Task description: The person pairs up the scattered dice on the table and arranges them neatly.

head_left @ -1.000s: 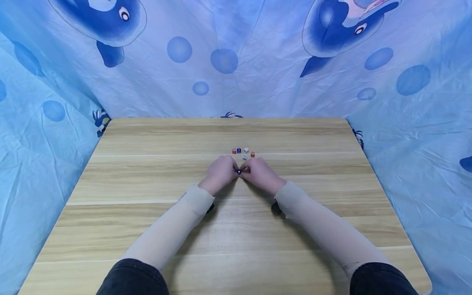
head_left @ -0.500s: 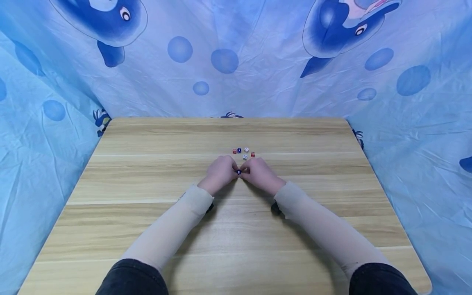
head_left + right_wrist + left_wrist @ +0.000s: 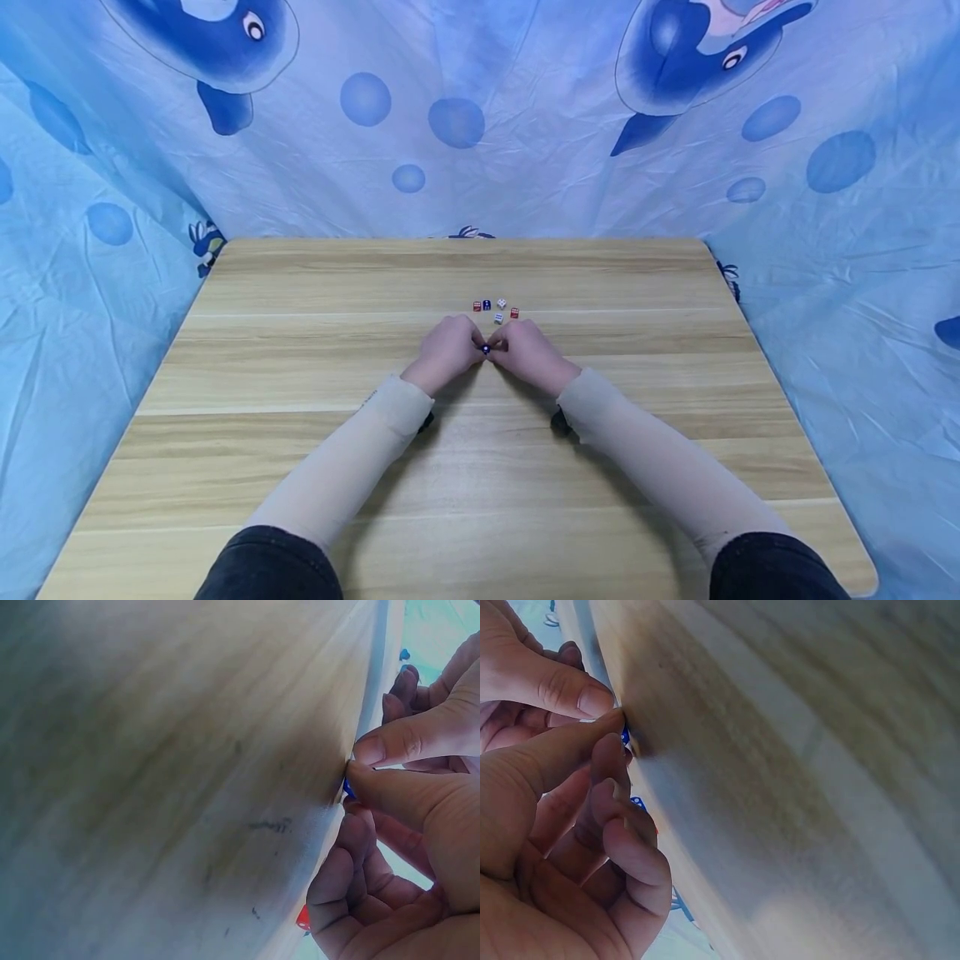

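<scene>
A small dark blue die (image 3: pixel 486 349) sits at the middle of the table, with the fingertips of both hands meeting at it. My left hand (image 3: pixel 450 348) pinches it from the left, and my right hand (image 3: pixel 527 352) pinches it from the right. In the left wrist view only a sliver of the blue die (image 3: pixel 625 736) shows below the thumb tips; the right wrist view likewise shows a bit of the die (image 3: pixel 348 787). Just beyond the hands lie a red die (image 3: pixel 477 307), another blue die (image 3: pixel 487 305), two white dice (image 3: pixel 502 303) and a second red die (image 3: pixel 514 313).
The wood-grain table (image 3: pixel 480 483) spreads around the hands on every side. A blue curtain (image 3: pixel 525 183) printed with dolphins and bubbles hangs behind it and along both sides. Dark wrist-worn devices (image 3: pixel 560 422) show under the sleeves.
</scene>
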`<state>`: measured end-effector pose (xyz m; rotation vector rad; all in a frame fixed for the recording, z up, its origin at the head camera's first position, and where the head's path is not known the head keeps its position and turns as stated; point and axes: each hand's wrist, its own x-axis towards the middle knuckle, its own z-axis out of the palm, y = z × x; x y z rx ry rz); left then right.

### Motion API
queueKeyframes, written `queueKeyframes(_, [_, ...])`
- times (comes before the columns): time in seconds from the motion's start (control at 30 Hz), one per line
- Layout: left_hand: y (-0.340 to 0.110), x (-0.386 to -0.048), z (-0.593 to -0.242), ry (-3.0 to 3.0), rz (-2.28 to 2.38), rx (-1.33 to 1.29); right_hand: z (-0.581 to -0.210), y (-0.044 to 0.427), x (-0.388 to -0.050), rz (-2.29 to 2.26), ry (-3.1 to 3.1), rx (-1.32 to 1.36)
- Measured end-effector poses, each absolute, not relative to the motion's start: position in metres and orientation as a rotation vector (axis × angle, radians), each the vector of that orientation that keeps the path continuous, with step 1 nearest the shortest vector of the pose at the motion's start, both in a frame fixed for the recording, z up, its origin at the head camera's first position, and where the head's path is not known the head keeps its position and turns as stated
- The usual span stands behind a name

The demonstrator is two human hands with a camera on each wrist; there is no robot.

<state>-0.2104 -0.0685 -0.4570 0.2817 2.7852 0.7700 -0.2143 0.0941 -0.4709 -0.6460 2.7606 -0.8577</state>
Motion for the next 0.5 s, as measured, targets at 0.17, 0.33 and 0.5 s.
queueKeyframes(0.17, [-0.0685, -0.2103, -0.4566, 2.789, 0.773, 0.298, -0.4698, 0.0938, -0.2139, -0.855, 2.758, -0.642])
queueKeyframes(0.33, [-0.0695, -0.2104, -0.4568, 2.789, 0.781, 0.311, -0.4696, 0.0934, -0.2135, -0.86, 2.754, -0.645])
queueKeyframes(0.5, [-0.0701, -0.2108, -0.4578, 2.793, 0.775, 0.3, -0.4696, 0.0933, -0.2131, -0.864, 2.762, -0.672])
